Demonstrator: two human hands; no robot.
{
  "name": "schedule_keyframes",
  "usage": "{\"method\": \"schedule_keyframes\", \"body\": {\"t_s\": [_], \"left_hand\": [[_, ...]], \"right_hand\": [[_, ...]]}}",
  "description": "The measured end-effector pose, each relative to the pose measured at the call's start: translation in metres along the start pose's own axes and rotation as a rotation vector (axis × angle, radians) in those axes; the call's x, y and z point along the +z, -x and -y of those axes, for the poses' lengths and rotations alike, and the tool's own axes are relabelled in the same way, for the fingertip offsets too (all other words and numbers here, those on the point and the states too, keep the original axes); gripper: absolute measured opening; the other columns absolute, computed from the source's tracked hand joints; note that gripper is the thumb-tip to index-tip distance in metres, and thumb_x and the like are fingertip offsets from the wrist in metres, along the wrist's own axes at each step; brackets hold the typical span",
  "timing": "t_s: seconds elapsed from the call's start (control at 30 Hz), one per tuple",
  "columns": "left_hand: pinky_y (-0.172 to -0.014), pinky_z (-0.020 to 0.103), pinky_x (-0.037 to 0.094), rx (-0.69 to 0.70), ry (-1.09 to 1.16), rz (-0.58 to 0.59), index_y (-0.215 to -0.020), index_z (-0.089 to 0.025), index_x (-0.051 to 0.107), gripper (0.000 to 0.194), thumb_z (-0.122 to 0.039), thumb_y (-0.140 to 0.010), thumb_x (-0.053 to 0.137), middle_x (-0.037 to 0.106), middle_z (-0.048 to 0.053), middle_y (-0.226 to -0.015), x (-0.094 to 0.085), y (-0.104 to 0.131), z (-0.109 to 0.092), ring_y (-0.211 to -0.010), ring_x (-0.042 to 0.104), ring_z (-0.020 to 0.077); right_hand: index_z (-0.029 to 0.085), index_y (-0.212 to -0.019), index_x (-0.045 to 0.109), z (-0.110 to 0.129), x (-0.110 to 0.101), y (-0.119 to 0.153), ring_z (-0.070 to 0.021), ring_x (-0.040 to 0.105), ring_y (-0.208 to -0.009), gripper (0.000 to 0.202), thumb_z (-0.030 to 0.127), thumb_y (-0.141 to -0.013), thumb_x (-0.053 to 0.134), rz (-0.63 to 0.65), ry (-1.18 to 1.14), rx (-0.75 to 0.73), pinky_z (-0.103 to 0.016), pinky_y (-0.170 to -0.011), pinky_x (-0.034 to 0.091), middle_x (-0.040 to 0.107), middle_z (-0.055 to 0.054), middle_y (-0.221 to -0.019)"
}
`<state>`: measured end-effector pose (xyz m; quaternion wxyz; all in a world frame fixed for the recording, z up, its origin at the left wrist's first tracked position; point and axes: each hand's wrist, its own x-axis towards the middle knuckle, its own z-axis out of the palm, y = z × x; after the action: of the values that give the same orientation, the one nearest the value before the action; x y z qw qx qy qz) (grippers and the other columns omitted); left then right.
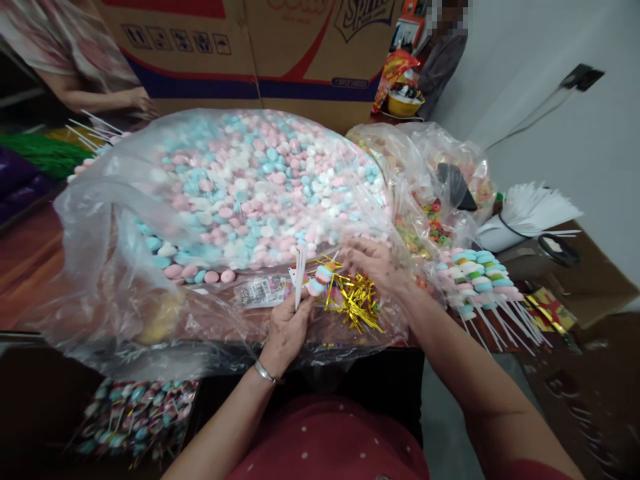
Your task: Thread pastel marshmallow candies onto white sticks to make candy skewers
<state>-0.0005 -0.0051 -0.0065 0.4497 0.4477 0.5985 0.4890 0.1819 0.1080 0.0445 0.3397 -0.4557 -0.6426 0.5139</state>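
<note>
My left hand (290, 327), with a metal bangle at the wrist, is closed round several thin white sticks (299, 277) and the lower part of a candy skewer (321, 280). Pink, white and blue pieces, with an orange one near the top, are threaded on that skewer. My right hand (373, 263) hovers just right of the skewer's tip, fingers bent and smeared by motion; whether they hold anything is not visible. Beneath it lies gold tinsel (359, 301). A big see-through plastic bag (103, 200) of pink, blue and white candies (270, 180) spreads in front of both hands.
To the right lie several finished skewers (477, 280), a bundle of white sticks (530, 213) and bags of coloured gummies (435, 220). A cardboard box (300, 67) stands behind. More wrapped skewers (135, 413) fill a container below left. A person's hand (143, 101) shows at upper left.
</note>
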Motion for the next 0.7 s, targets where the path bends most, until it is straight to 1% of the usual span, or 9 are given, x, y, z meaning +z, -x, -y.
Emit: {"method": "schedule_keyframes", "body": {"t_s": [0.03,0.1,0.13,0.2,0.3,0.37,0.47,0.57,0.7], "left_hand": [[-0.049,0.021,0.033,0.001,-0.001,0.018,-0.085,-0.016,0.072,0.034,-0.047,-0.087,0.058,0.048,-0.004,-0.057,0.0,0.0,0.001,-0.049,0.038,0.0088],[-0.05,0.021,0.033,0.008,-0.002,0.051,-0.088,-0.017,0.071,0.034,-0.047,-0.088,0.056,0.049,-0.004,-0.058,-0.001,0.0,0.001,-0.049,0.039,0.0089],[-0.05,0.022,0.033,0.011,-0.007,0.052,-0.089,-0.017,0.071,0.033,-0.047,-0.088,0.056,0.049,-0.005,-0.058,-0.001,0.0,0.0,-0.049,0.039,0.0089],[-0.051,0.022,0.034,0.009,-0.02,0.05,-0.089,-0.018,0.071,0.033,-0.046,-0.089,0.055,0.049,-0.005,-0.058,-0.002,0.001,-0.003,-0.049,0.039,0.0091],[-0.052,0.022,0.034,0.0,-0.04,0.05,-0.086,-0.017,0.07,0.032,-0.046,-0.089,0.055,0.048,-0.006,-0.057,-0.002,0.001,-0.008,-0.049,0.039,0.0092],[-0.053,0.022,0.034,-0.005,-0.044,0.06,-0.084,-0.017,0.069,0.032,-0.046,-0.089,0.055,0.048,-0.005,-0.057,-0.002,0.001,-0.009,-0.05,0.039,0.0094],[-0.053,0.022,0.033,-0.011,-0.031,0.064,-0.084,-0.017,0.069,0.033,-0.047,-0.089,0.054,0.047,-0.005,-0.057,-0.002,0.0,-0.007,-0.051,0.039,0.0096],[-0.053,0.022,0.033,-0.012,-0.015,0.057,-0.085,-0.017,0.069,0.033,-0.046,-0.09,0.054,0.047,-0.005,-0.058,-0.002,0.0,-0.005,-0.052,0.039,0.0096],[-0.053,0.022,0.033,-0.012,-0.017,0.066,-0.083,-0.017,0.068,0.031,-0.045,-0.09,0.055,0.047,-0.005,-0.058,-0.001,0.0,-0.006,-0.053,0.039,0.0096]], "right_hand": [[0.019,-0.101,0.067,0.001,-0.007,-0.006,-0.0148,0.062,-0.073,0.019,0.029,-0.089,0.056,-0.084,0.263,-0.055,-0.026,-0.062,0.05,0.067,-0.004,-0.088],[0.02,-0.105,0.068,0.004,-0.018,-0.016,-0.0193,0.061,-0.091,0.025,0.014,-0.089,0.05,-0.126,0.797,-0.077,-0.028,-0.073,0.05,0.066,-0.008,-0.102],[0.019,-0.107,0.068,0.005,-0.02,-0.02,-0.0218,0.06,-0.098,0.029,0.009,-0.088,0.049,-0.126,0.975,-0.066,-0.03,-0.077,0.049,0.065,-0.01,-0.107],[0.016,-0.111,0.067,0.006,-0.02,-0.024,-0.0262,0.057,-0.105,0.033,0.005,-0.087,0.047,-0.1,1.17,-0.031,-0.033,-0.08,0.048,0.063,-0.015,-0.114],[0.012,-0.115,0.065,0.006,-0.019,-0.025,-0.0271,0.058,-0.099,0.035,0.005,-0.087,0.046,-0.086,1.279,0.008,-0.034,-0.077,0.047,0.062,-0.018,-0.115],[0.016,-0.118,0.064,0.008,-0.02,-0.024,-0.0236,0.058,-0.093,0.034,0.01,-0.09,0.046,-0.074,1.308,0.013,-0.032,-0.076,0.046,0.063,-0.014,-0.112],[0.023,-0.118,0.065,0.012,-0.024,-0.022,-0.0186,0.058,-0.088,0.033,0.017,-0.094,0.044,-0.024,1.285,-0.032,-0.026,-0.074,0.044,0.065,-0.007,-0.106],[0.022,-0.113,0.067,0.012,-0.023,-0.022,-0.017,0.057,-0.081,0.032,0.02,-0.096,0.041,-0.01,1.315,-0.003,-0.025,-0.067,0.042,0.064,-0.008,-0.105],[0.022,-0.119,0.064,0.005,-0.014,-0.029,-0.0197,0.058,-0.088,0.032,0.024,-0.096,0.043,-0.032,1.302,0.012,-0.027,-0.07,0.042,0.062,-0.01,-0.115]]}}
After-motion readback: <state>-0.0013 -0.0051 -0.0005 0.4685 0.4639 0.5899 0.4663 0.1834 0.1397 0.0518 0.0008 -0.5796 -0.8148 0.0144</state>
